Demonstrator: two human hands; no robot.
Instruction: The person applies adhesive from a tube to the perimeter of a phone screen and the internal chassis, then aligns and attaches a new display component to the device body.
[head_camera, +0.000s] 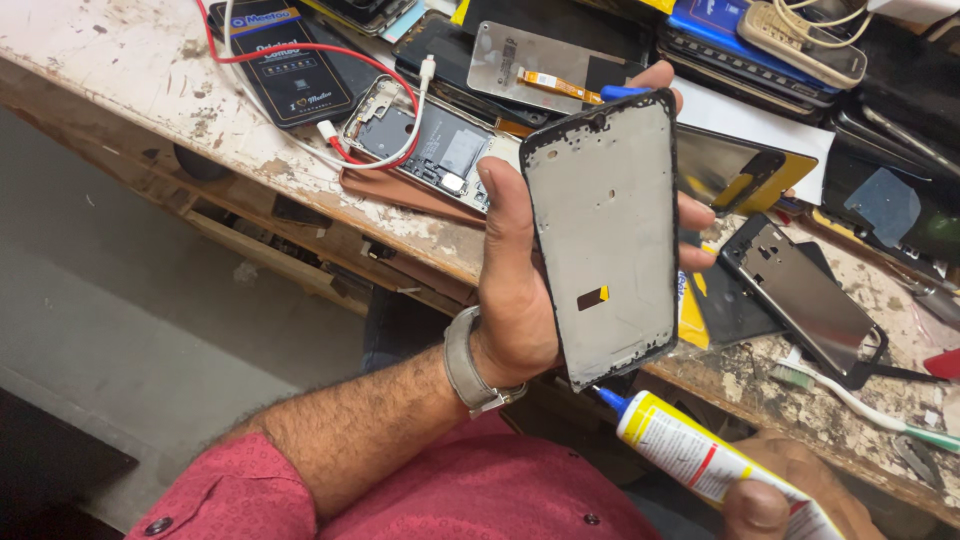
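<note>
Gripping a phone frame (605, 235), left hand (520, 290); right hand (800, 495) clutches yellow-white glue tube (700, 460).

Phone frame (605, 235): grey metal plate w/ black rim, upright, slightly tilted. Glue tube (700, 462): white/yellow, blue nozzle just below frame's bottom edge.

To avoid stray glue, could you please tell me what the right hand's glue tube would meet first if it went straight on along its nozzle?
Probably the bottom edge of the phone frame; the glue tube in the right hand points there, though depth is unclear.
</note>
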